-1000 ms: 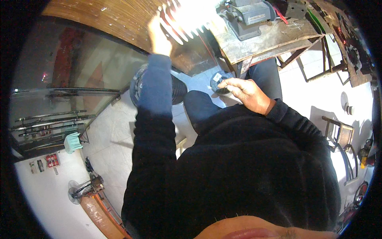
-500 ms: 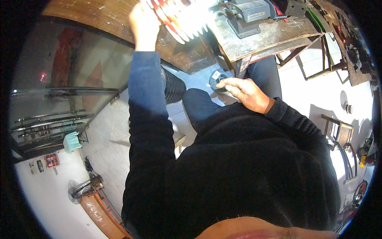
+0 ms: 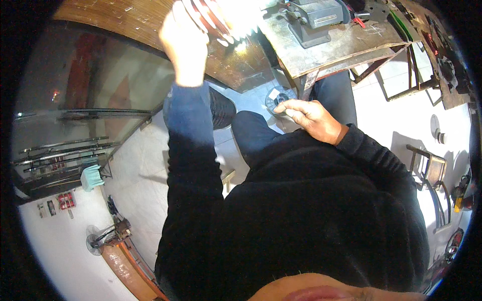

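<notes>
My left hand [image 3: 187, 47] is raised at the far edge of the wooden table [image 3: 115, 20]. Right beside its fingers, curved red-and-pale strips [image 3: 206, 17] run into a strong white glare. The glare hides the fingertips, so whether they grip the strips does not show. Over my lap, my right hand [image 3: 317, 121] is closed, its thumb and fingers pressed together. Anything in that pinch is too small to make out. Just past those fingertips, a round dark reel [image 3: 274, 95] with a white label lies low by the bench leg.
A grey bench machine [image 3: 321, 17] is mounted on a worn workbench [image 3: 346, 47] at the far right. Between my left arm and knee stands a black ribbed cylinder [image 3: 222, 109]. A small stool-like frame [image 3: 433, 168] is at right; a fan [image 3: 94, 240] stands at lower left.
My left hand has come slightly nearer and to the right, and less of the red-and-pale strips shows. My right hand has stayed almost still.
</notes>
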The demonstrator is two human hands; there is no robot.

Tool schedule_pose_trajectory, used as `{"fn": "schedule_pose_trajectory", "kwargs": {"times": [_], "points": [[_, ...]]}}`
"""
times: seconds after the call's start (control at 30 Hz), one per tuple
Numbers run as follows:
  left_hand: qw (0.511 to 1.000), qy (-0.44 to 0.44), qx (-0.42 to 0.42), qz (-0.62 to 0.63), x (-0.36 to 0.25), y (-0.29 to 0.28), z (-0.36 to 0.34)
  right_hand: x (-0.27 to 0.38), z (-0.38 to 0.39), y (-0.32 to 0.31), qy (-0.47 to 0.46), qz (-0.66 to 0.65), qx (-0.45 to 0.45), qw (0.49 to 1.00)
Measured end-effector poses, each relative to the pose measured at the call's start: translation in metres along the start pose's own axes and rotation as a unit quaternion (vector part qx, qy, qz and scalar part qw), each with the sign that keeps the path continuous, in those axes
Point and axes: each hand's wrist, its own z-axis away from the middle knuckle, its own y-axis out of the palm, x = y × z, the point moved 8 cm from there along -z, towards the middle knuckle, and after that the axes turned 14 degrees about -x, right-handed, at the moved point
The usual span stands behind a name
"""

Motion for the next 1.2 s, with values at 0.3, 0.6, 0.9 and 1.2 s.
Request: {"fn": "schedule_pose_trajectory", "kwargs": {"times": [0.3, 0.6, 0.9, 1.2], "points": [[0.962, -0.269, 0.012, -0.031, 0.056, 0.015, 0.123, -0.004, -0.005, -0.006, -0.004, 0.004, -0.022, 1.0], [0.995, -0.088, 0.0, 0.034, 0.024, 0.005, 0.004, -0.006, -0.004, -0.003, -0.023, 0.019, -0.012, 0.999], [0.95, -0.306, 0.015, 0.053, 0.055, 0.015, 0.126, -0.011, -0.005, -0.005, 0.044, -0.024, 0.001, 0.999], [0.999, 0.002, 0.003, -0.055, 0.022, 0.015, -0.015, -0.006, -0.003, -0.003, 0.026, 0.006, 0.006, 1.0]]}}
